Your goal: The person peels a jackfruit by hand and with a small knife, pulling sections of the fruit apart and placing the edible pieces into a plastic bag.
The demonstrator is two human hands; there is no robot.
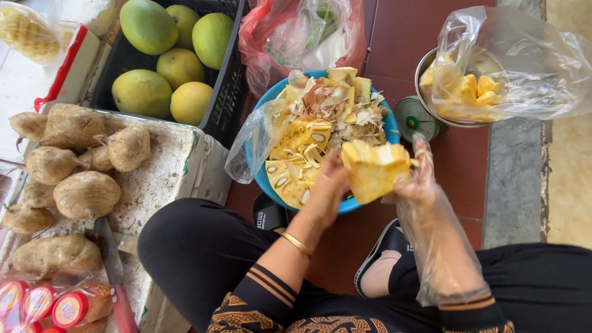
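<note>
We hold a jackfruit chunk point(374, 169) over the blue basin point(391, 126), both hands closed on it — left hand point(330, 185) bare, gripping its near side; right hand point(414, 179) in a plastic glove, pinching the far side; basin already heaped with rind and scraps point(327, 105); cleaned yellow pods point(475, 92) sit bagged in the metal bowl point(425, 92) — so a good part seems done; this chunk still to strip.
</note>
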